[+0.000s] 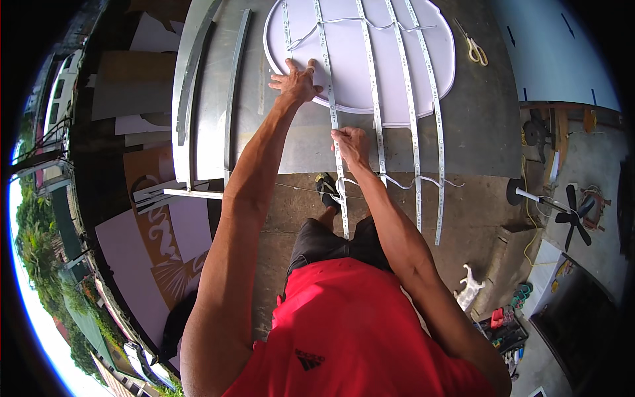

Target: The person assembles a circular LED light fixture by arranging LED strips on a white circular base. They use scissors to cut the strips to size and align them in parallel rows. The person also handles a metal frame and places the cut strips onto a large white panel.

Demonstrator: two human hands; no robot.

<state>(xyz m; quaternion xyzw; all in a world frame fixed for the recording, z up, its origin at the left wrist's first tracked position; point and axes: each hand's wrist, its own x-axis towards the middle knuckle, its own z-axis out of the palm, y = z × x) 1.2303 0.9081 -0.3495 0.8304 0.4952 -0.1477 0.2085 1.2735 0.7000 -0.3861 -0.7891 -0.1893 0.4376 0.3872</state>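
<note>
A white rounded panel (350, 66) with a raised rim lies on the grey metal table. Several white LED strips (409, 116) run lengthwise across it, joined by thin white wires (400, 185), and their near ends hang past the table's front edge. With fingers spread, my left hand (296, 83) presses on the panel's lower left rim, beside the second strip from the left. My right hand (350, 143) is closed, its thumb and fingers pinching that same LED strip (333, 118) just below the panel. The panel's far edge is cut off by the picture.
Scissors (475, 51) with cream handles lie right of the panel. Two long metal bars (237, 86) rest on the table's left side, near a crosspiece (193, 194) at its front edge. On the floor to the right are a white cat (468, 289) and a black-bladed fan (572, 217).
</note>
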